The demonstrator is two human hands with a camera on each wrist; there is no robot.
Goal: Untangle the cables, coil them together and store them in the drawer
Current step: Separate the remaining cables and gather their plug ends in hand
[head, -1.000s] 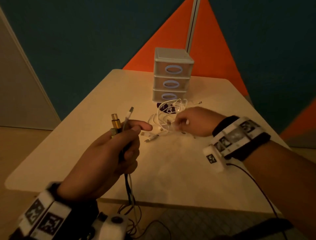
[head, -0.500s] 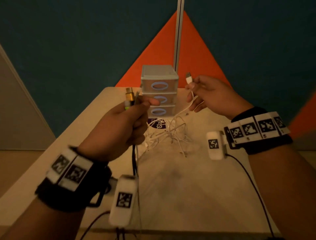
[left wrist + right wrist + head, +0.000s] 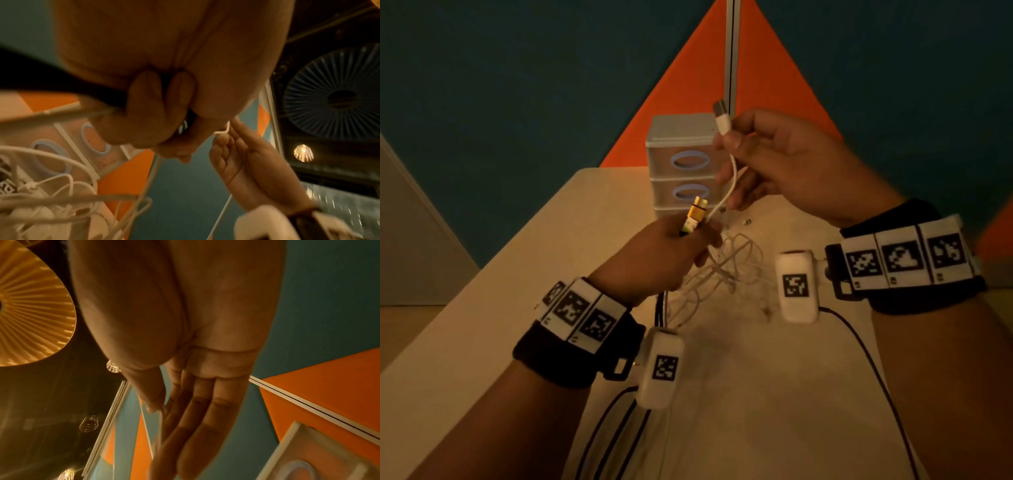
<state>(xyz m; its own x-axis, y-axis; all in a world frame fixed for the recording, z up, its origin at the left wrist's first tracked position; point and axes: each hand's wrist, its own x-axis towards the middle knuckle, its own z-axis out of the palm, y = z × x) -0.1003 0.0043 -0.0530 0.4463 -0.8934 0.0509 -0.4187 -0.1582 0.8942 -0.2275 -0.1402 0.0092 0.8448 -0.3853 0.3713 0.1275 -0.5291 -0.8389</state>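
A loose snarl of thin white cables (image 3: pixel 726 270) hangs over the pale matte surface (image 3: pixel 722 394), between the two hands. The right hand (image 3: pixel 784 164) pinches one smooth white cable below its boxy metal-tipped plug (image 3: pixel 722 118), remaining fingers loosely extended. The left hand (image 3: pixel 661 257) is curled around a yellow, gold-tipped connector (image 3: pixel 695 216) and dark leads. Beyond stands a translucent plastic drawer unit (image 3: pixel 681 161) with oval ring handles

White USB cable (image 3: pixel 726 178); yellow and gold plug (image 3: pixel 695 216); pale grey drawer unit (image 3: pixel 674 150) with light-blue oval handles (image 3: pixel 690 161); black-and-white square-patterned wristbands (image 3: pixel 900 258); teal-and-orange wall (image 3: pixel 517 85).
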